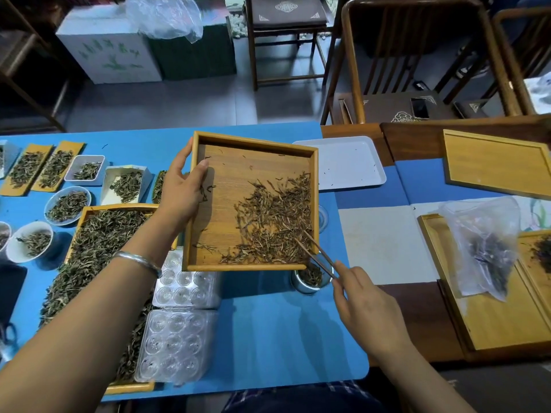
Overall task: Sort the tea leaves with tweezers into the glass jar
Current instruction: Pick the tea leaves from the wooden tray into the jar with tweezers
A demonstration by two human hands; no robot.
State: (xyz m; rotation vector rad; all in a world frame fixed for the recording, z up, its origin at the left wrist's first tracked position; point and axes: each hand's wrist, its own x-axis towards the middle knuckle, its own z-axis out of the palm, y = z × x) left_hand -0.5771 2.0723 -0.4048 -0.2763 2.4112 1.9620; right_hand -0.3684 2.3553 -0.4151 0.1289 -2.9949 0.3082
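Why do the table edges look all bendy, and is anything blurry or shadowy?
Head view: the wide-angle lens bows the blue table edge and chairs; the left hand casts a soft shadow onto the bamboo tray it holds; the tweezers look slightly smeared; the tea leaves stay fairly sharp; the room behind is dim.

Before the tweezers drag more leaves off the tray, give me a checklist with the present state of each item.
1. Left hand grips the wooden tray by its left rim: ok.
2. Right hand pinches the tweezers: ok.
3. Tweezer tips sit in the tea leaves at the tray's near right corner: ok.
4. Glass jar stands below that corner, partly under the tray: ok.
5. Jar mouth open, leaves already inside: ok.
6. Leaf caught between the tips: cannot tell.
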